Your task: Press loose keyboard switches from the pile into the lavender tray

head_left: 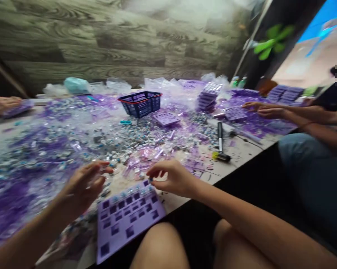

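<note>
A half-curled left hand [86, 188], its contents too blurred to tell, hovers beside a purple slotted tray [122, 225] on a cluttered table [242, 151]; at the tray's far right corner, the right hand [175, 179] pinches a small piece [150, 180].

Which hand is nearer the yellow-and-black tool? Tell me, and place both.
Right. The right hand is left of the tool, at the purple panel's far right corner; the left hand is farther left, near the panel's far left corner.
</note>
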The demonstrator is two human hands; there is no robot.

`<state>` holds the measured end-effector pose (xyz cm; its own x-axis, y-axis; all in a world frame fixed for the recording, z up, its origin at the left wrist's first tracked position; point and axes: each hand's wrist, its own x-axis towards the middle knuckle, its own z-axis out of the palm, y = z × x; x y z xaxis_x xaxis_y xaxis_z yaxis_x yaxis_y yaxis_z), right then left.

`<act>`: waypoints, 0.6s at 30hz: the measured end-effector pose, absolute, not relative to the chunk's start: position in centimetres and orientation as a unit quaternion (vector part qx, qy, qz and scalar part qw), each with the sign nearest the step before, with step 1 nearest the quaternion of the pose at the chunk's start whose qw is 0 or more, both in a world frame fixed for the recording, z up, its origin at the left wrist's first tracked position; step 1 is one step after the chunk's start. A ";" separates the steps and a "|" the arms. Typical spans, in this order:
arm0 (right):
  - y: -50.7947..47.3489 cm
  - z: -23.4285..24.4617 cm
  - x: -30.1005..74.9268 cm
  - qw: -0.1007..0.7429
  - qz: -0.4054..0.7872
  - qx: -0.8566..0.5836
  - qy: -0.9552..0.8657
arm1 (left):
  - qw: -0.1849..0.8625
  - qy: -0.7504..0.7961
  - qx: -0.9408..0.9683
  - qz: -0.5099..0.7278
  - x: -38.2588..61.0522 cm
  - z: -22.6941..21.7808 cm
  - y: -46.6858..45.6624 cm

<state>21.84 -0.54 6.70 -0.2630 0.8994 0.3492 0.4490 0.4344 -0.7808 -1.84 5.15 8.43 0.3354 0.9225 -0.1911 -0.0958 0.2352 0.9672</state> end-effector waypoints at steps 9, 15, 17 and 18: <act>-2.4 5.6 19.8 0.404 0.181 -0.414 -0.795 | 0.708 0.371 0.428 0.422 -2.0 6.9 5.9; -2.0 4.8 18.6 0.383 0.144 -0.382 -0.828 | 0.712 0.392 0.426 0.397 -2.2 6.5 5.6; -1.8 4.8 18.5 0.360 0.118 -0.378 -0.845 | 0.713 0.392 0.434 0.386 -2.2 6.4 5.5; -1.7 4.9 18.4 0.348 0.104 -0.380 -0.851 | 0.712 0.393 0.439 0.382 -2.2 6.3 5.5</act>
